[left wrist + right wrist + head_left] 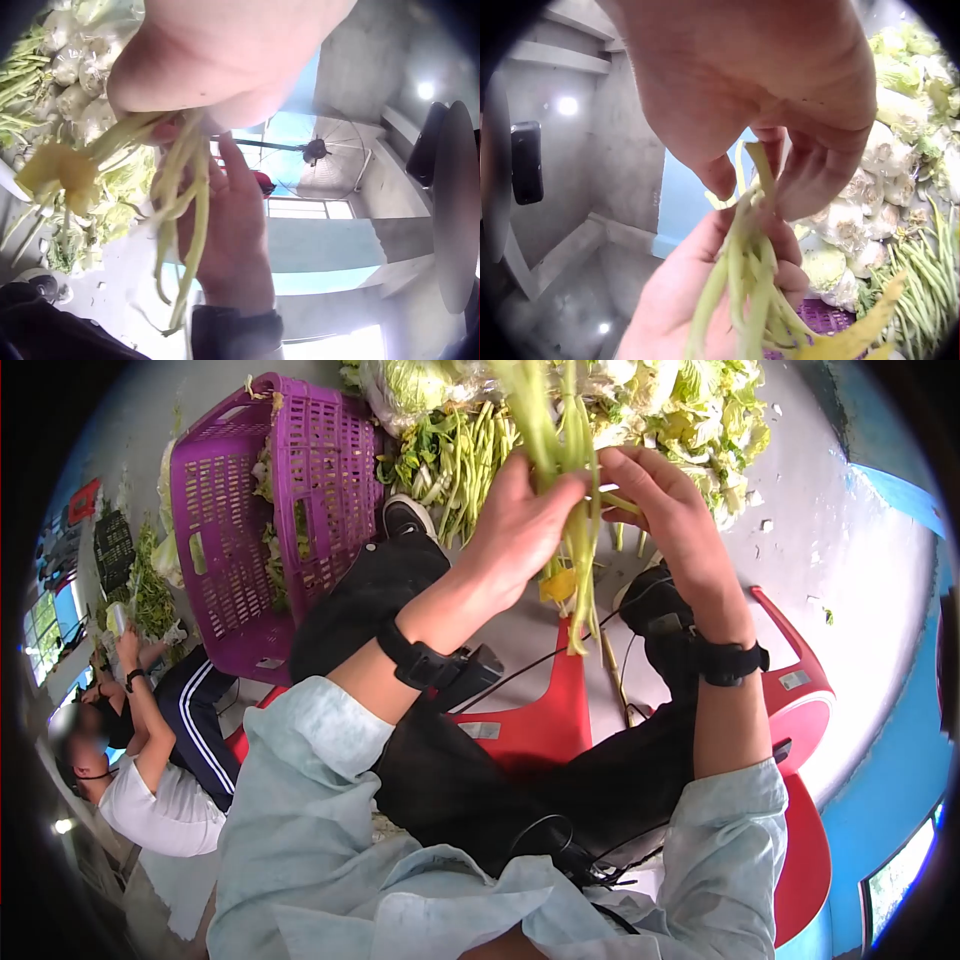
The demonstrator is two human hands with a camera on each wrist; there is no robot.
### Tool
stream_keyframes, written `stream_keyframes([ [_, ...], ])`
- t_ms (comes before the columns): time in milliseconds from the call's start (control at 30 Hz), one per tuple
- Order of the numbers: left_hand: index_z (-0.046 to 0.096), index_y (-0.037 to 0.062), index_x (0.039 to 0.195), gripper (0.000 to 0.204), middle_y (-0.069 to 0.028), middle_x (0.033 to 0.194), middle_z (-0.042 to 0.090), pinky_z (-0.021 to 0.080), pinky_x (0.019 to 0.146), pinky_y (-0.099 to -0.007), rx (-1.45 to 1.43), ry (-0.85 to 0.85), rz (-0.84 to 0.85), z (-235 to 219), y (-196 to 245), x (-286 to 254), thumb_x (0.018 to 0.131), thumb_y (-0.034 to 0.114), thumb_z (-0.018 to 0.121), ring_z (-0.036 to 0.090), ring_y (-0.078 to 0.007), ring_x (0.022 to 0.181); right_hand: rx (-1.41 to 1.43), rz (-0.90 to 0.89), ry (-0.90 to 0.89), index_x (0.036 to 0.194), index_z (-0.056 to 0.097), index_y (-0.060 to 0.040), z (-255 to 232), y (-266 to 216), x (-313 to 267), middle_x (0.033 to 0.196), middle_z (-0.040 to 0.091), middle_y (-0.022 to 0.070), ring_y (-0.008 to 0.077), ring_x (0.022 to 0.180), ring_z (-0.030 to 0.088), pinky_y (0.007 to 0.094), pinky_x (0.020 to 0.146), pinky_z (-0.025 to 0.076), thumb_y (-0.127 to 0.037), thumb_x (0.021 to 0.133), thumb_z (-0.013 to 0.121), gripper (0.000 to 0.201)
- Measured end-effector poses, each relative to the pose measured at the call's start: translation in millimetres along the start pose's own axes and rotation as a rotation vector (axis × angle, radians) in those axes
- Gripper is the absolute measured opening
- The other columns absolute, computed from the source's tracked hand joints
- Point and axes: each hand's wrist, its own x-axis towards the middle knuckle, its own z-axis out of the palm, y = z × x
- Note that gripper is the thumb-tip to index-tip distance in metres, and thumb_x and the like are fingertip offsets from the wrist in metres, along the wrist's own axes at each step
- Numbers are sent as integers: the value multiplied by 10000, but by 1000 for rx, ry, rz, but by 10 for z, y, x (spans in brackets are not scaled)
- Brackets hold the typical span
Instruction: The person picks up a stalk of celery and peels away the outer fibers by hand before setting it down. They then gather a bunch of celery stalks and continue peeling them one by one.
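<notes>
A bunch of green stalks (578, 545) is held up in front of the person, above the knees, its lower ends hanging free and a yellow leaf (557, 585) among them. The left hand (515, 525) grips the bunch, thumb laid across the stalks. The right hand (665, 505) is just beside it, thumb and fingers bent around a thin stalk end; whether they pinch it I cannot tell.

Each wrist wears a black strap (735, 662). Beyond the hands, more stalks (465, 470) lie in a heap on the grey floor (800, 550). Next to them are cabbages (410, 390) and a spread of loose pale leaves (690, 410).

On the person's left stands a purple crate (325, 480) with slotted walls and some greens inside; a dark shoe (408, 515) is near it. A red seat (545, 710) shows between the black-trousered legs, and a red chair (800, 700) is at the right. Far left, another person (150, 800) in a white shirt raises an arm beside leafy greens (150, 585).
</notes>
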Motion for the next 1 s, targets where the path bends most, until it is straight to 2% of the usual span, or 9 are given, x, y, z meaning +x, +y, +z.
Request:
stream_keyframes([
  [33,566,23,1278,294,-32,1083,654,516,823,-275,-29,-10,11,12,41,6,1020,156,610,627,-112,950,-43,-60,91,1204,638,34,102,-12,-42,1071,703,85,148,1000,681,302,893,556,-265,994,690,369],
  [167,577,26,1271,300,-25,1105,646,516,825,-273,-51,5,31,-26,135,14,1008,167,613,628,-108,946,103,-107,117,1210,647,20,234,116,-13,1070,701,66,137,944,687,297,909,568,-191,1010,673,293],
  [267,588,35,1263,323,-18,1114,641,520,840,-282,-165,-78,-50,-92,266,-3,993,205,638,627,-109,945,192,-152,125,1233,663,11,276,131,-18,1086,706,65,137,956,688,304,909,567,-184,1000,688,305],
  [300,596,43,1256,357,-23,1113,639,523,823,-279,-205,-119,-24,-114,281,7,980,255,671,626,-109,946,94,-160,125,1238,669,8,266,118,-12,1090,709,65,137,961,689,303,910,565,-174,991,699,308],
  [400,603,48,1243,348,-25,1092,640,519,781,-264,-111,-118,10,-158,303,50,970,242,697,619,-99,942,-134,-185,99,1245,683,0,230,53,39,1094,718,64,137,973,689,299,910,561,-143,962,731,321],
  [567,608,40,1122,268,-17,961,630,502,728,-256,-9,121,140,-199,264,129,947,213,717,614,-92,867,-180,-158,69,1258,690,-10,304,71,90,1054,731,67,135,972,689,287,899,553,-74,926,739,342],
  [733,589,36,1095,202,-56,945,641,510,771,-292,25,233,184,-533,233,169,945,140,676,643,-133,830,-244,-71,83,1254,699,-10,343,-42,95,1037,727,53,115,951,676,268,873,539,-95,959,680,307],
  [800,589,38,1084,190,-65,956,646,511,756,-293,-78,210,203,-624,298,163,946,129,681,652,-145,823,-260,-57,100,1249,703,-9,351,-45,121,1033,724,42,104,928,667,255,856,530,-125,981,657,296],
  [1000,592,34,1124,258,38,796,542,393,544,-213,-97,24,41,-724,410,106,920,109,731,484,-37,621,-37,-68,65,1228,700,-15,472,-22,224,1051,715,16,90,945,640,256,885,495,-159,1000,649,274],
])
